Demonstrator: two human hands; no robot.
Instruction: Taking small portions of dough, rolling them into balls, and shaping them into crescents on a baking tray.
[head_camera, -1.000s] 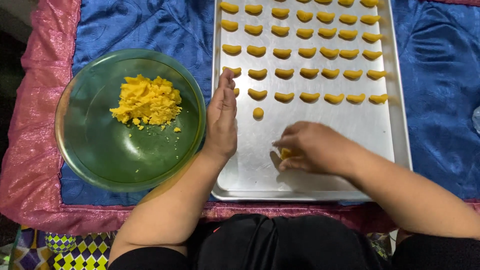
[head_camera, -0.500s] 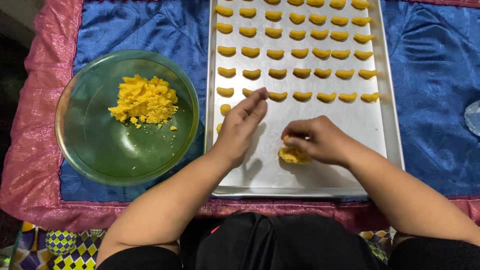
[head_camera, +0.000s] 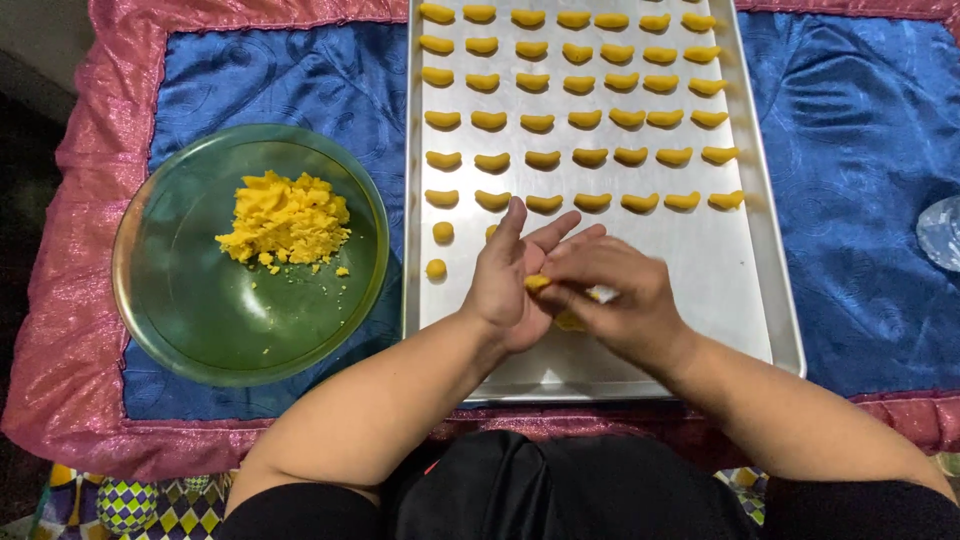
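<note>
My left hand (head_camera: 512, 277) and my right hand (head_camera: 612, 292) meet over the near part of a metal baking tray (head_camera: 760, 300). Between the palms sits a small piece of yellow dough (head_camera: 537, 283), held by both hands; more dough shows under my right hand. Several rows of crescent-shaped yellow dough pieces (head_camera: 590, 157) fill the far part of the tray. Two small dough balls (head_camera: 436, 268) lie on the tray left of my left hand. A green glass plate (head_camera: 200, 320) at the left holds a crumbly heap of yellow dough (head_camera: 285, 218).
Tray and plate rest on a blue cloth (head_camera: 860, 170) with a shiny pink border (head_camera: 60, 350). A clear glass object (head_camera: 942, 232) shows at the right edge. A chequered patterned mat (head_camera: 130, 505) peeks out at the bottom left.
My left hand left the tray surface and came back toward me. My right hand lifted off the dough lump and joined it, a dough piece now between them.
</note>
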